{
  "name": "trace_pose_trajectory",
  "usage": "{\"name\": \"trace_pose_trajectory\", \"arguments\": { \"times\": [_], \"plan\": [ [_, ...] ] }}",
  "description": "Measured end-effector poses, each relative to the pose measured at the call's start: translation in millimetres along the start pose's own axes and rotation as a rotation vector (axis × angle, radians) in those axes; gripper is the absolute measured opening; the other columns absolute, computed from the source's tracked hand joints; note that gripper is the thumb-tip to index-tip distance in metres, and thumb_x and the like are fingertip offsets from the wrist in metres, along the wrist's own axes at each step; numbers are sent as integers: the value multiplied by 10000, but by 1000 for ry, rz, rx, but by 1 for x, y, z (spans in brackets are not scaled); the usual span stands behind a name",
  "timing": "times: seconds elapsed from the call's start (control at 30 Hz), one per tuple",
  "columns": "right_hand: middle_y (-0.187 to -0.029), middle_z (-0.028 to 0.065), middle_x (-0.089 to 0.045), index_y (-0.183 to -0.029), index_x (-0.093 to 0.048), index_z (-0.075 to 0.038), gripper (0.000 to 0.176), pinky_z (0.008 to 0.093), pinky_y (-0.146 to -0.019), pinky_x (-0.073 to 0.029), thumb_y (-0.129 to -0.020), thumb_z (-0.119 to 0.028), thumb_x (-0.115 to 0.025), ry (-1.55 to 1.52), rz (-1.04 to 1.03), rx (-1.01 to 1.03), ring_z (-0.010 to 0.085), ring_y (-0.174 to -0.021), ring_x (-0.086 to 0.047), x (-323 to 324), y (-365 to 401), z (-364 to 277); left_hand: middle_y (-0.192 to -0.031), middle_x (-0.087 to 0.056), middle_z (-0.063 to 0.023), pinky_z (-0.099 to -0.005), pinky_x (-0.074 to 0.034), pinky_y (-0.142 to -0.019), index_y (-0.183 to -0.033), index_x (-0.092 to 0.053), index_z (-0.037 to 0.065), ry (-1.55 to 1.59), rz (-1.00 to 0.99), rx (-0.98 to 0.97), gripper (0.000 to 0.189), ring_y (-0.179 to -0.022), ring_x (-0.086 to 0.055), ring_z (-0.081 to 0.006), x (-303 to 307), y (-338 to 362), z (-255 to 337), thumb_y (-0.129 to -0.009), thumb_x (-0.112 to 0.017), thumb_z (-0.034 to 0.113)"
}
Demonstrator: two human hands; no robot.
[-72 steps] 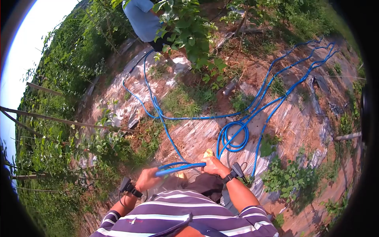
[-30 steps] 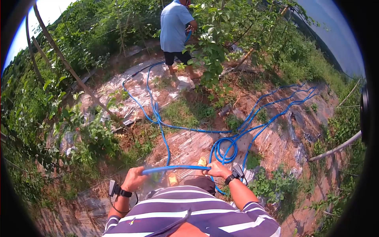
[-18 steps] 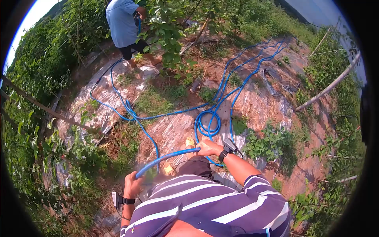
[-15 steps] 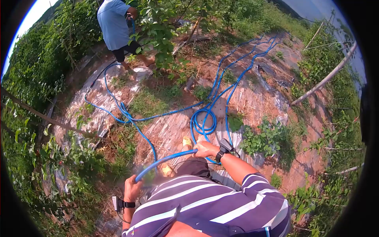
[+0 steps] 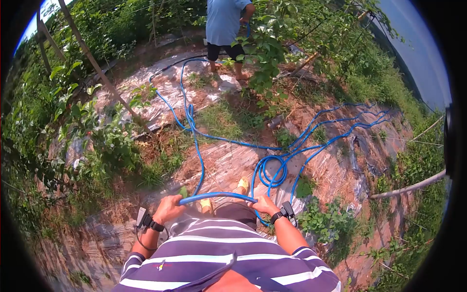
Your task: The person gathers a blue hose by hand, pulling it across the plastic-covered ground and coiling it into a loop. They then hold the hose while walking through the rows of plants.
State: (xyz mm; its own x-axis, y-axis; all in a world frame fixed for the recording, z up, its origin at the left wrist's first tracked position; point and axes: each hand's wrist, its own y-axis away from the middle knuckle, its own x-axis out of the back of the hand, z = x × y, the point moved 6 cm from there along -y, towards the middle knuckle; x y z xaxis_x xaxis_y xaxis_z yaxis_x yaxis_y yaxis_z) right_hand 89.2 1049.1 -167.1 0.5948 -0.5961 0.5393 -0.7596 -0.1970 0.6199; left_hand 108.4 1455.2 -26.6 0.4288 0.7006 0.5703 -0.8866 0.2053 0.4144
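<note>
A blue hose [image 5: 216, 194] arches across in front of my waist, gripped at both ends of the span. My left hand [image 5: 169, 208] is closed around its left part, and my right hand [image 5: 265, 205] is closed around its right part. Each wrist carries a dark strap with a small device. From below my hands the hose runs on over the ground, with a loose coil [image 5: 272, 171] lying just ahead of my right hand. My yellow shoes [image 5: 242, 183] show beneath the raised span.
Ahead stands another person [image 5: 224, 24] in a blue shirt, partly behind a leafy plant [image 5: 266, 58]. More hose lines cross the plastic-covered soil [image 5: 228, 160]. A wooden pole [image 5: 92, 58] leans at left, another pole [image 5: 408, 186] at right. Low weeds [image 5: 326, 221] grow beside my right arm.
My left hand has risen, and the held hose span now lies nearly level. The view has turned left, so the other person and the coil appear further right.
</note>
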Motion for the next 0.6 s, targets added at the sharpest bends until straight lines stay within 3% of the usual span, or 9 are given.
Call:
{"name": "trace_pose_trajectory", "arguments": {
  "times": [0.07, 0.2, 0.47, 0.53, 0.6],
  "plan": [
    [-818, 200, -703, -918, -764, -113, 297, 436, -725, -515, -792, -377, -716, -13, -24, -25, 358, -800, -689, -1, 1, 3, -690, -610, -182, -433, -457, -603, -793, -643, 8, -4, -16, -50, 265, -647, -609, -327, -10, 1, -9, -766, -724, 259],
    [-802, 194, -701, -906, -761, -101, 307, 426, -707, -509, -795, -384, -715, 4, -34, -44, 353, -778, -685, -11, -3, 11, -627, -575, -202, -441, -452, -584, -769, -630, 4, -36, 37, -163, 230, -617, -605, -368, -12, 9, -13, -750, -706, 220],
    [-773, 187, -699, -929, -766, -74, 329, 419, -706, -511, -807, -377, -724, 27, -31, -94, 308, -748, -689, -16, 6, -11, -615, -573, -211, -444, -430, -548, -717, -591, 11, 5, 55, -124, 223, -585, -596, -362, -8, 21, -22, -742, -693, 208],
    [-767, 182, -699, -929, -765, -73, 320, 419, -704, -510, -807, -366, -728, -3, -35, -86, 303, -743, -690, -25, 7, -7, -796, -671, -207, -486, -504, -702, -854, -683, 43, -73, -76, 11, 225, -782, -657, -407, -10, 21, -25, -759, -666, 246],
    [-761, 184, -697, -924, -765, -70, 302, 417, -704, -509, -810, -348, -735, -17, -21, -102, 296, -736, -690, -28, 7, -3, -790, -667, -207, -490, -501, -698, -858, -681, 45, -82, -62, 18, 228, -780, -653, -412, -11, 23, -27, -762, -657, 250]
  ]
}}
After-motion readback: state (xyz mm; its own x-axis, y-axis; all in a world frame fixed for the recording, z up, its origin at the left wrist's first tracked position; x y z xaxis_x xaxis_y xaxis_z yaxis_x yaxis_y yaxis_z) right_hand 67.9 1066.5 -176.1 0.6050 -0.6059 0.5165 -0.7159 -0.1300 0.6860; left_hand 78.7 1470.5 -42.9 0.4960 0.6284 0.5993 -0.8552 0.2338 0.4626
